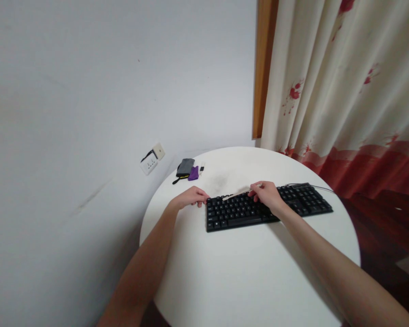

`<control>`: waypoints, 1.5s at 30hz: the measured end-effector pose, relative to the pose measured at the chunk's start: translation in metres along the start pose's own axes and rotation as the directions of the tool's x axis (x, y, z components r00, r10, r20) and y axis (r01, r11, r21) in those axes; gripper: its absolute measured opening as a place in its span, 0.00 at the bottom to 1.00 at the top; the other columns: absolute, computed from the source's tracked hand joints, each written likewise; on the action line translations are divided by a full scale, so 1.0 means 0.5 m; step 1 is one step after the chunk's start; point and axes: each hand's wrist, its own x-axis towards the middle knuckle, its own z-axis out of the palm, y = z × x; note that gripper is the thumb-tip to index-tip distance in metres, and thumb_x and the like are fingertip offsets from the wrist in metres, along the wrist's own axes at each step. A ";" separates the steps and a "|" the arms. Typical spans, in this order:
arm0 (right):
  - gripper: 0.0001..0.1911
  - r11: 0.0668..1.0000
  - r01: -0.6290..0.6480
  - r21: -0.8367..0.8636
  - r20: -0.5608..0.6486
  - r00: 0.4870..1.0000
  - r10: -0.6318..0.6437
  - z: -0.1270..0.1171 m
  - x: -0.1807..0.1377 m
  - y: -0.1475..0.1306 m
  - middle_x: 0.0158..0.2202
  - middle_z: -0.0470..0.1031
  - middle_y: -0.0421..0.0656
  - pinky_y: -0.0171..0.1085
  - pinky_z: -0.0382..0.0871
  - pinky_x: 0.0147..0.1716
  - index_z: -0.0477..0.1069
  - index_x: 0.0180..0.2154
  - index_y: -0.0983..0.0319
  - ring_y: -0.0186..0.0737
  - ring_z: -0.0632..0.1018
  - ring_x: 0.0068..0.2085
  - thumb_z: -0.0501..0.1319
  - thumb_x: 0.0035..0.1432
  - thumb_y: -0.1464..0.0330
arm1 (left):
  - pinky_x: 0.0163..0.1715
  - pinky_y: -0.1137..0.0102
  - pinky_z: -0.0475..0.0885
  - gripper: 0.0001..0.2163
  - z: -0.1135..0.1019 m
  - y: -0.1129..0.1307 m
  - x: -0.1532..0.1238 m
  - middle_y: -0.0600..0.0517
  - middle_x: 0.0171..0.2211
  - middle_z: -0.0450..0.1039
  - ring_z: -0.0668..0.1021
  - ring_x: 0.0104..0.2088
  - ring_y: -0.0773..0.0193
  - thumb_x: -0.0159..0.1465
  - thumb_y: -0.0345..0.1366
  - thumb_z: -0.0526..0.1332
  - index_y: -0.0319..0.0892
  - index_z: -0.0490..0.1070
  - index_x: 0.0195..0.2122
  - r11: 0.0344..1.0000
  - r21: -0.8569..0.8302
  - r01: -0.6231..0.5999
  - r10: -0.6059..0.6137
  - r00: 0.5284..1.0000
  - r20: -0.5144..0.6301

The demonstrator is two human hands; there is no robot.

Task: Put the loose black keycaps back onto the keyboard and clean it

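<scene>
A black keyboard (293, 202) lies across the far half of a round white table (245, 268). My left hand (191, 198) rests at the keyboard's left end, fingers curled against its corner. My right hand (267, 195) sits on top of the keys near the middle, fingers closed round a thin pale stick-like tool (236, 195) that lies slanted along the keyboard's back edge, its tip pointing left. What the tool is I cannot make out for sure.
At the table's back left lie a grey pouch (185, 167), a purple item (193, 173) and a small white-and-black piece (202, 168). A wall socket (152, 160) sits low on the wall. A curtain (344, 91) hangs right; the keyboard's cable (322, 187) runs that way.
</scene>
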 end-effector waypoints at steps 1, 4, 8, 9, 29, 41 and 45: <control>0.08 1.000 0.015 -0.009 0.000 1.000 -0.015 0.000 0.002 0.002 0.24 0.79 0.46 0.30 0.64 0.18 0.74 0.31 0.66 0.30 0.72 0.17 0.59 0.58 0.69 | 0.20 0.74 0.56 0.14 0.000 0.000 0.001 0.48 0.31 0.79 0.74 0.23 0.68 0.54 0.39 0.62 0.38 0.81 0.38 1.000 0.002 0.001 -0.001 1.000 0.001; 0.08 0.997 0.068 -0.029 -0.014 0.998 -0.069 0.005 0.002 0.007 0.24 0.79 0.44 0.30 0.66 0.20 0.74 0.37 0.67 0.31 0.71 0.17 0.60 0.58 0.69 | 0.20 0.74 0.55 0.14 0.001 0.002 0.001 0.48 0.31 0.79 0.74 0.23 0.68 0.54 0.39 0.62 0.38 0.81 0.38 1.000 0.004 0.006 -0.006 1.000 -0.003; 0.12 0.990 0.095 -0.107 -0.024 0.995 -0.098 0.013 -0.002 0.014 0.24 0.79 0.43 0.31 0.65 0.18 0.73 0.43 0.67 0.32 0.72 0.16 0.61 0.57 0.69 | 0.20 0.74 0.55 0.14 0.001 0.004 0.000 0.48 0.32 0.79 0.74 0.24 0.68 0.55 0.40 0.63 0.39 0.81 0.38 1.000 0.008 0.005 -0.005 1.000 -0.005; 0.11 0.985 0.099 -0.139 -0.021 0.994 -0.103 0.011 -0.001 0.017 0.23 0.79 0.43 0.31 0.65 0.18 0.74 0.41 0.66 0.33 0.72 0.17 0.61 0.57 0.68 | 0.20 0.74 0.55 0.14 0.001 0.004 0.000 0.48 0.32 0.79 0.74 0.24 0.68 0.55 0.41 0.63 0.39 0.81 0.37 1.000 0.009 0.005 -0.005 1.000 -0.005; 0.10 0.888 0.158 -0.432 -0.011 0.984 -0.180 -0.033 0.018 0.020 0.26 0.80 0.45 0.36 0.69 0.36 0.79 0.31 0.63 0.42 0.80 0.31 0.62 0.58 0.64 | 0.21 0.74 0.55 0.15 -0.001 -0.003 0.004 0.47 0.31 0.79 0.74 0.24 0.67 0.54 0.42 0.63 0.38 0.81 0.38 1.000 0.005 0.004 -0.004 1.000 -0.003; 0.13 0.857 0.177 -0.485 0.037 0.983 -0.182 -0.042 0.017 0.021 0.21 0.78 0.43 0.36 0.66 0.32 0.79 0.32 0.62 0.41 0.78 0.28 0.61 0.59 0.61 | 0.21 0.74 0.55 0.16 0.000 0.000 0.003 0.47 0.31 0.79 0.74 0.25 0.67 0.54 0.43 0.64 0.38 0.81 0.37 1.000 0.021 0.013 -0.013 1.000 -0.009; 0.13 0.832 0.196 -0.519 0.024 0.976 -0.214 -0.039 0.013 0.019 0.21 0.78 0.43 0.36 0.66 0.33 0.79 0.32 0.61 0.41 0.79 0.29 0.61 0.60 0.60 | 0.21 0.74 0.55 0.16 0.000 -0.001 0.004 0.47 0.30 0.78 0.74 0.24 0.67 0.54 0.43 0.64 0.38 0.81 0.37 0.999 0.028 0.016 -0.016 1.000 -0.012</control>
